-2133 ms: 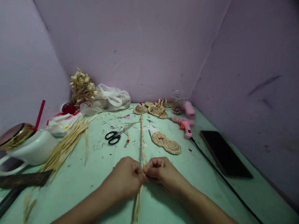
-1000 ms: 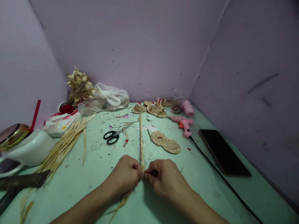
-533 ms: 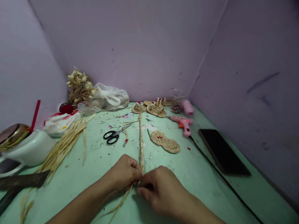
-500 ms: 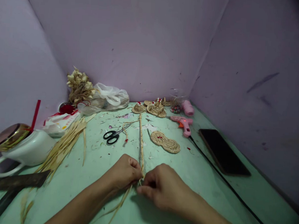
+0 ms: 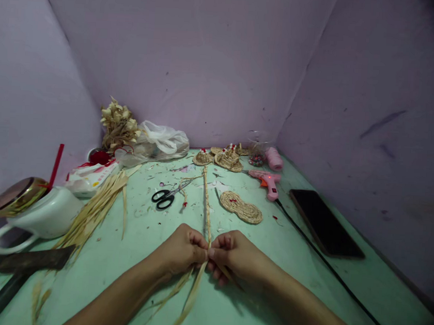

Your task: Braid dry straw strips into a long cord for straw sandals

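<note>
A thin straw braid runs from the back of the table straight toward me. At its near end my left hand pinches it, fingers closed. My right hand pinches the same spot from the other side, thumb against the left thumb. Loose flat straw strands hang below the hands toward me, and one passes under the right fingers. Right of the braid lies a coiled straw piece shaped like a figure eight. Black-handled scissors rest to the left.
A pink glue gun with a black cord and a dark phone lie at right. Small straw hats stand at the back. On the left are a straw bundle, a white mug and a hammer-like tool.
My right hand has moved up and left to meet the left hand at the braid's end. The loose strands have spread out below. The view has shifted slightly.
</note>
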Demonstrator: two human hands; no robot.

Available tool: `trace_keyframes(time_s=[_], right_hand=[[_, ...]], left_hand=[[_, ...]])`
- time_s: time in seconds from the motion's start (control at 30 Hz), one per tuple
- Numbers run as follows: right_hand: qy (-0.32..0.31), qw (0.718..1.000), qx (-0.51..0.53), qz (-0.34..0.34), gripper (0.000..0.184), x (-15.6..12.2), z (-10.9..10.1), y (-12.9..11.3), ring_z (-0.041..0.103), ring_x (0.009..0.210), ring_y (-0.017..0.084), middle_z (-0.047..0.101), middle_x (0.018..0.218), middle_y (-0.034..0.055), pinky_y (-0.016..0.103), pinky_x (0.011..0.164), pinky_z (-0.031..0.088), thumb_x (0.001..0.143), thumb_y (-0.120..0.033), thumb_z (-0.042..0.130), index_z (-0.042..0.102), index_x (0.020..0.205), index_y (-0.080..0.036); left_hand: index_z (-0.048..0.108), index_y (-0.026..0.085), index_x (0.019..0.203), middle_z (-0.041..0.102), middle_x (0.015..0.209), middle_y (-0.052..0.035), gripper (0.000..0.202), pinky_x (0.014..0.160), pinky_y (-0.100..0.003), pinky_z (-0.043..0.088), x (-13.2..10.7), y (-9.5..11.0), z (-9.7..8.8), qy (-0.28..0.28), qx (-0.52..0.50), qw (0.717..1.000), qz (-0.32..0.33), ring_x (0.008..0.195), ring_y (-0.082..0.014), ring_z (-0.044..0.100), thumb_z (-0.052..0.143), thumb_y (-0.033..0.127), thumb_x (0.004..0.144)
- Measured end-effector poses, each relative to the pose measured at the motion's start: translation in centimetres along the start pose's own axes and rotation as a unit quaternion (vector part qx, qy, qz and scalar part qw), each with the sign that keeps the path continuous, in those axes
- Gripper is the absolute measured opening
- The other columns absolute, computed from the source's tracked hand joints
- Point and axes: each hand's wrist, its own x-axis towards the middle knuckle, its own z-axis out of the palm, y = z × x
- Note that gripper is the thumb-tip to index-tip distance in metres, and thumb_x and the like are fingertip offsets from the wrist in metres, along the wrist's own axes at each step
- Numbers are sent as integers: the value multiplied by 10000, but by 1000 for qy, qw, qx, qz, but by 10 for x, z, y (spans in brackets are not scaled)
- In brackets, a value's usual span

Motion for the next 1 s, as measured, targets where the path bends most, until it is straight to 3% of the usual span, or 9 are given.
trace_keyframes(time_s=[0.1, 0.2, 0.4, 0.57, 0.73, 0.83, 0.87, 0.93, 1.0], right_hand=[[38, 997, -53, -29, 101, 4, -1, 2, 351, 309, 28, 490, 416, -42, 157, 314, 258, 621, -178, 535, 508, 535, -133], [50, 995, -67, -47, 95, 7, -3, 5, 334, 301, 27, 478, 395, -49, 157, 305, 232, 614, -149, 524, 503, 523, -136], [28, 999, -20, -41, 70, 4, -3, 1, 325, 299, 21, 530, 434, -28, 161, 305, 207, 592, -162, 544, 508, 540, -131], [27, 998, -6, -64, 89, 3, -4, 2, 334, 308, 22, 478, 409, -49, 164, 318, 219, 597, -192, 573, 532, 560, -123], [37, 998, -15, -46, 97, 3, -3, 1, 333, 306, 23, 439, 386, -73, 168, 322, 224, 567, -178, 613, 532, 587, -128], [35, 999, 0, -28, 146, 3, -4, -2, 326, 299, 17, 466, 392, -76, 163, 322, 224, 522, -150, 638, 518, 603, -132], [27, 999, 11, -28, 160, 3, -5, -2, 327, 299, 16, 489, 403, -70, 161, 321, 223, 515, -149, 640, 515, 613, -133], [5, 999, 35, -30, 188, 3, -7, -2, 336, 308, 17, 554, 453, -43, 158, 323, 224, 506, -149, 640, 512, 643, -135], [-18, 998, 50, -33, 207, 3, -8, -1, 351, 322, 18, 598, 508, -16, 155, 328, 229, 499, -141, 637, 516, 667, -132]], left_hand=[[539, 111, 502, 370, 397, 49, 107, 398, -201, 157, -4, 4, -1, -8, 45, 998, 36, 385, -38, 237, 498, 193, 557], [545, 114, 488, 388, 406, 35, 137, 412, -197, 198, -12, 14, -4, -15, 145, 989, 21, 399, -53, 291, 449, 175, 564], [543, 133, 486, 394, 424, 19, 173, 423, -204, 198, -27, 26, 6, 82, 294, 952, -12, 415, -72, 301, 487, 239, 611], [596, 150, 603, 524, 561, -65, 230, 494, -250, 236, -38, 15, 33, 166, 418, 892, 41, 504, -133, 426, 419, 251, 709], [628, 123, 809, 605, 681, -145, 253, 551, -293, 299, -48, 18, 46, 130, 508, 851, 18, 615, -221, 535, 422, 191, 679], [623, 129, 690, 600, 643, -112, 247, 539, -278, 318, -47, 29, 32, 107, 482, 869, 22, 595, -195, 538, 413, 259, 707], [604, 132, 626, 584, 600, -86, 262, 521, -262, 319, -45, 32, 25, 96, 448, 888, 30, 560, -170, 527, 413, 290, 712], [570, 126, 589, 553, 551, -52, 262, 457, -234, 309, -37, 36, 9, 125, 348, 929, 12, 470, -125, 489, 423, 314, 698], [573, 126, 728, 577, 627, -35, 231, 384, -218, 301, -27, 36, -2, 98, 177, 978, -45, 377, -92, 450, 438, 306, 676]])
